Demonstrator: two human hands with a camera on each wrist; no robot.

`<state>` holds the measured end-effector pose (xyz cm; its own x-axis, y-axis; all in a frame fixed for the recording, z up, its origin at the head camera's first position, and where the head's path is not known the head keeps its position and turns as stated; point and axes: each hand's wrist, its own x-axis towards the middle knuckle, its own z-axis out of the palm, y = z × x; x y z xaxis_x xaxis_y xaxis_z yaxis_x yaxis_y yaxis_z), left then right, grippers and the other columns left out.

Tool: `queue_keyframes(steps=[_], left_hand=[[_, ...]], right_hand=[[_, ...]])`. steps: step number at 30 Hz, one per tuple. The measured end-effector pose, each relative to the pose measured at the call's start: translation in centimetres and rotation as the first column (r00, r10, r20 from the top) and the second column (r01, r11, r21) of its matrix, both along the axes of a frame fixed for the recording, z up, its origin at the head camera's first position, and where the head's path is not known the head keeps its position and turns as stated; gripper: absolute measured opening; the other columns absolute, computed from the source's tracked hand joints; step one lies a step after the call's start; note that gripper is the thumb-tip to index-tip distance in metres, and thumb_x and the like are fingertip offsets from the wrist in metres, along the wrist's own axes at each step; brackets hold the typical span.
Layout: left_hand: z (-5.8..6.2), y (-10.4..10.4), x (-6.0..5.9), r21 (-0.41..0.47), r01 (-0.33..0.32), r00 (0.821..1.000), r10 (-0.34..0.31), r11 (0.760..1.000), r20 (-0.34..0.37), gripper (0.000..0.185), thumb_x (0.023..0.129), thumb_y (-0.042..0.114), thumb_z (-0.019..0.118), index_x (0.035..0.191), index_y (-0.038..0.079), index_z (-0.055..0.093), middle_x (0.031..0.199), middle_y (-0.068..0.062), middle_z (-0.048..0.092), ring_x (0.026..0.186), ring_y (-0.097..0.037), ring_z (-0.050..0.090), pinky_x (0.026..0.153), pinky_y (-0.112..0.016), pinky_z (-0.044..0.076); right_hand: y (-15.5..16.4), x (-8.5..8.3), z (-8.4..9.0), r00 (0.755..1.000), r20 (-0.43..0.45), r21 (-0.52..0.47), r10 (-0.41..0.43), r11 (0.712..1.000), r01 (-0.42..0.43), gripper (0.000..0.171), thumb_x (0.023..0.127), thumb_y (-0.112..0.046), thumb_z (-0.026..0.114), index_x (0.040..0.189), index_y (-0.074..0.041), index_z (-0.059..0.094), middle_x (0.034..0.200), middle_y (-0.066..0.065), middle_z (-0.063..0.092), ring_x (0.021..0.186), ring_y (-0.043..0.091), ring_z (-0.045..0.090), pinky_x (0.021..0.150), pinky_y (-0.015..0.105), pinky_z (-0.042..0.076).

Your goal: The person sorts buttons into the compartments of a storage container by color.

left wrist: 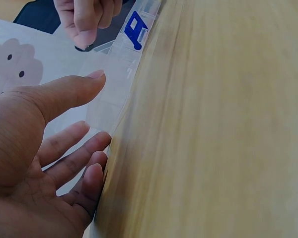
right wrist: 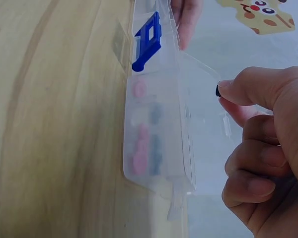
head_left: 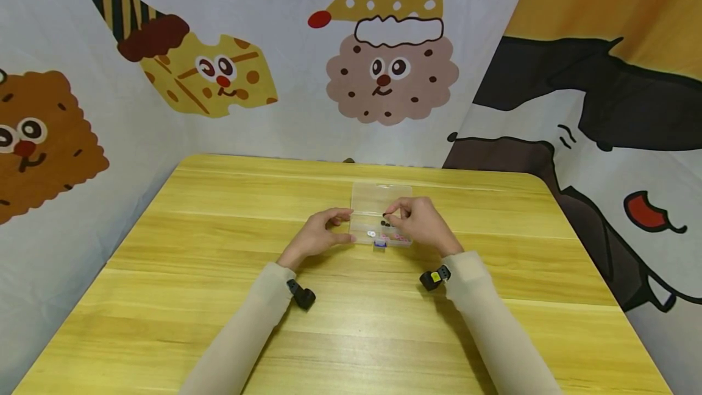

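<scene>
A clear plastic compartment box (head_left: 361,224) lies on the table with its lid (head_left: 378,197) raised at the back. Between thumb and forefinger, my right hand (head_left: 419,219) pinches a small black piece (right wrist: 218,90) above the box; the other fingers are curled in. My left hand (head_left: 318,233) is at the box's left end, thumb apart from the loosely bent fingers, fingertips close against the plastic. Inside the box are small black pieces (head_left: 386,224), white pieces (head_left: 372,234) and pink pieces (right wrist: 140,153). A blue latch (right wrist: 148,42) is on the front wall.
The wood-grain table (head_left: 351,322) extends on all sides of the box. Behind it hangs a white cloth (head_left: 296,133) printed with cartoon biscuits. A black wrist camera (head_left: 303,296) sits on the left sleeve, another camera (head_left: 433,278) on the right.
</scene>
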<state>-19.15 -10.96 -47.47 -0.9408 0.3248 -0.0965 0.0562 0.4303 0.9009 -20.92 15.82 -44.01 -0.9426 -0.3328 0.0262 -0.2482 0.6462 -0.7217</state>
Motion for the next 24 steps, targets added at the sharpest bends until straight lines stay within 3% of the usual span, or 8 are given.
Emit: queue_keyframes(steps=[24], left_hand=[[-0.23,0.02,-0.20,-0.006,-0.008,1.000,0.008,1.000,0.004,0.063,0.086,0.023,0.085,0.144,0.020,0.060,0.136,-0.003,0.066,0.125,-0.026,0.056,0.110,-0.045,0.046]], right_hand=[[-0.47,0.04,0.06,0.999,-0.016,0.056,0.038,0.998,-0.037,0.013,0.097,-0.025,0.073,0.105,-0.015,0.074,0.056,0.000,0.050,0.045,0.016,0.043,0.048,0.030,0.042]])
